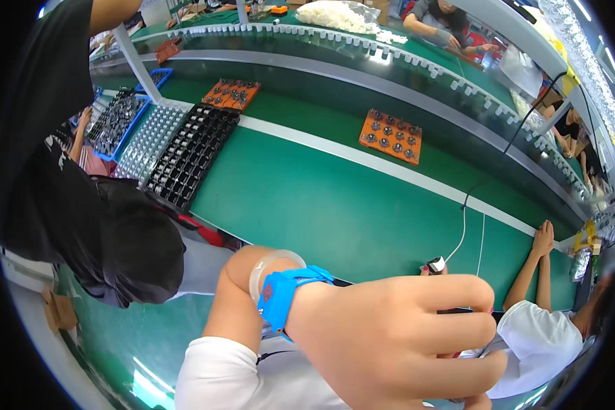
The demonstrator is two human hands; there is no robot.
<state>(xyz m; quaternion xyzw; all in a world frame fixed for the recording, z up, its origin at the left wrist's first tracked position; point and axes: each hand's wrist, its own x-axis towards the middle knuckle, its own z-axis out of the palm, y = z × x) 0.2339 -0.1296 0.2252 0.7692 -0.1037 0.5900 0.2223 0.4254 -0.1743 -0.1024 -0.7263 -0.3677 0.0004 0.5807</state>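
My left hand (403,335) fills the lower middle, its back toward me and its fingers curled to the right. A blue wristband (277,301) and a clear bangle (261,277) are on that arm. Whatever those curled fingers hold, if anything, is hidden. Just beyond it, red-nailed fingertips that look like my right hand (424,271) sit around a small black-and-white cable end (436,264); the rest of that hand is covered. From this piece a white cable (462,236) runs up to the bench's white strip. A dark edge (456,311) shows behind my left fingers.
Two orange trays (391,137) (232,94) of small metal parts lie on the green belt. Black (191,154) and clear trays (150,143) stand left, near a person in black (68,205). At right, a co-worker's hands (543,239) rest together on the bench.
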